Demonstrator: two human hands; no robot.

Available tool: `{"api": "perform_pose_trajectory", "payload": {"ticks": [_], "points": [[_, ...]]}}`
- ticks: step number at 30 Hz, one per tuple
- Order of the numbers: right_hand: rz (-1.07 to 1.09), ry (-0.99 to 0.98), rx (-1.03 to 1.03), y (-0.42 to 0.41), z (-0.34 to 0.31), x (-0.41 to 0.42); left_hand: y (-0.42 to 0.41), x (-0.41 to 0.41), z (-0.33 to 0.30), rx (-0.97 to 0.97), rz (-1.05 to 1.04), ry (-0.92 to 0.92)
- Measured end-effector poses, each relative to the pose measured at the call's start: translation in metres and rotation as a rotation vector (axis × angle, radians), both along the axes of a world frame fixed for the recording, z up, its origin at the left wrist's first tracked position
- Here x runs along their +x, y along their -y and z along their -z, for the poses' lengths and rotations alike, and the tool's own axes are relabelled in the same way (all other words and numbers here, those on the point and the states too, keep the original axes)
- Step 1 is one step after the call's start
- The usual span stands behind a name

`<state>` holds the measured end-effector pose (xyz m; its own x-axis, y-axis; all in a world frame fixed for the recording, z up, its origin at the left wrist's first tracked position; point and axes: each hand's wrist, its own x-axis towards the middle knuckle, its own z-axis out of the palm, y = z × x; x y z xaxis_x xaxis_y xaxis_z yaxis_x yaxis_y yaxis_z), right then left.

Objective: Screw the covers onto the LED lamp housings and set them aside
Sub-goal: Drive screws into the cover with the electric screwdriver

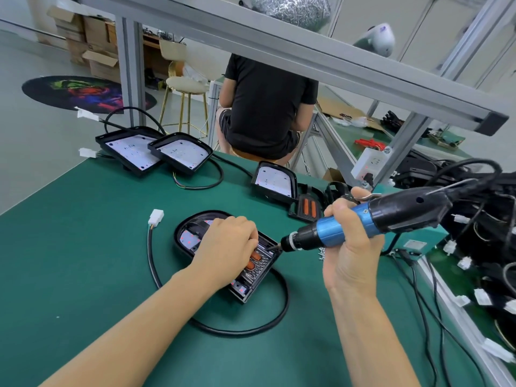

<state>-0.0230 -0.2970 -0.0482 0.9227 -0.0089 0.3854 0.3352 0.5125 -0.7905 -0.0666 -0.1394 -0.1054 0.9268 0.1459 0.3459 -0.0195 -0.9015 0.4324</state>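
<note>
At the far left of the green mat (83, 247), two open lamp housings (156, 152) lie side by side, overlapping, white LED boards facing up, their black cables trailing off the edge. Nearer, a white connector (155, 217) ends a black cable (245, 328) that loops round the housing being worked on (195, 233) at the mat's middle. The left hand (226, 241) presses down on its cover (257, 263), fingers curled over the ribbed part with two orange strips, hiding much of it. A third open housing (275, 181) sits behind, with a loose cover (308, 208) just beside it. The right hand (349, 247) grips a blue and black electric screwdriver (363, 219), its bit touching the cover's right corner. Small screws (322, 252) lie behind that hand. At far right, a heap of black cables (480, 219) crowds the edge. A seated person (265, 107) faces away beyond the table.
</note>
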Motion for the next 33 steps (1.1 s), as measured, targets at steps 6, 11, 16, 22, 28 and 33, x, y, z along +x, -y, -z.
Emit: {"api": "perform_pose_trajectory", "payload": {"ticks": [6,11,16,22,28,33], "points": [[-0.014,0.011,-0.035,-0.001,-0.002,0.001,0.0,-0.005,0.005,-0.043,0.027,0.039],[-0.029,0.058,-0.092,-0.006,-0.006,0.001,0.0,-0.008,0.007,-0.038,0.019,0.068],[-0.043,0.048,-0.133,-0.009,-0.01,0.003,0.0,-0.007,0.008,-0.049,0.012,0.068],[-0.096,0.05,-0.108,-0.005,-0.008,0.002,0.001,-0.007,0.007,-0.072,0.001,0.068],[-0.097,0.007,-0.002,0.005,-0.006,0.0,0.006,-0.012,0.008,-0.204,0.005,0.108],[0.009,-0.023,0.162,0.025,-0.012,0.001,0.012,-0.011,0.011,-0.279,-0.003,0.136]]}}
